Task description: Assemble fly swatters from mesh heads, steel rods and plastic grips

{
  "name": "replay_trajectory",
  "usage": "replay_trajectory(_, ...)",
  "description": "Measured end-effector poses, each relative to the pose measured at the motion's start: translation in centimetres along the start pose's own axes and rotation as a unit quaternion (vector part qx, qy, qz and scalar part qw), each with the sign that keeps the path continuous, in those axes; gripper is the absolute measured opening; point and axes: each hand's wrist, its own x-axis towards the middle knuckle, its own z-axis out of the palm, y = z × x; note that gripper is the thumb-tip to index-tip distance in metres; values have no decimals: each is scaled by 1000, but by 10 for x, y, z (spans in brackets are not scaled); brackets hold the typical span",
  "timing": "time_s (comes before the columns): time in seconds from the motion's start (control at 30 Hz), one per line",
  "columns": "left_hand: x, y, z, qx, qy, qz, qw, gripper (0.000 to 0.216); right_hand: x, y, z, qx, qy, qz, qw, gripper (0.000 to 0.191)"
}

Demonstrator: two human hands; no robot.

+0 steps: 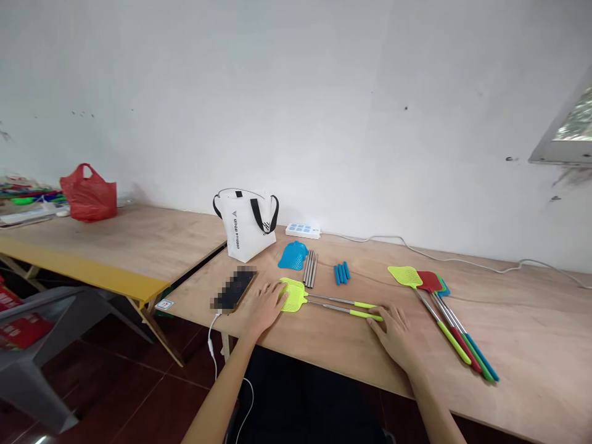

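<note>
Two yellow-green fly swatters lie side by side on the wooden table, their mesh heads (294, 295) overlapping at the left and their handles (363, 313) to the right. My left hand (266, 306) rests on the left edge of the heads, fingers stretched out and lying flat. My right hand (393, 330) is at the handle ends, with the nearer handle between thumb and forefinger. Behind them lie blue swatter heads (293, 254), several metal rods (310, 269) and blue grips (341, 272). On the right, several assembled swatters (446, 327) in yellow-green, red, green and blue lie fanned together.
A phone (235, 290) with a white cable lies left of my left hand. Behind it stands a white bag (247, 225) with black handles. A power strip (303, 230) sits by the wall. Another table (139, 240) holds a red plastic bag (90, 194); a grey chair (41, 345) stands below.
</note>
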Motion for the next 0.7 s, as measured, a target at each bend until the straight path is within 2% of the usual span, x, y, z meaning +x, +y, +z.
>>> replay_trajectory(0.13,-1,-1,-2,3,-1,6,1000,41,-1,6,8,4,18,1,1000,31)
replay_trajectory(0.3,-2,-2,-5,-16,0,15,1000,41,0,5,5,7,-3,-6,1000,31)
replay_trajectory(0.47,-3,-2,0,-1,-5,5,1000,43,0,0,-1,-6,-11,2,1000,31)
replay_trajectory(0.63,-3,-4,6,14,17,-25,999,55,1,0,0,-17,-7,5,1000,32)
replay_trajectory(0.7,-2,-4,6,24,9,-21,999,52,1,1,2,-18,-6,4,1000,32)
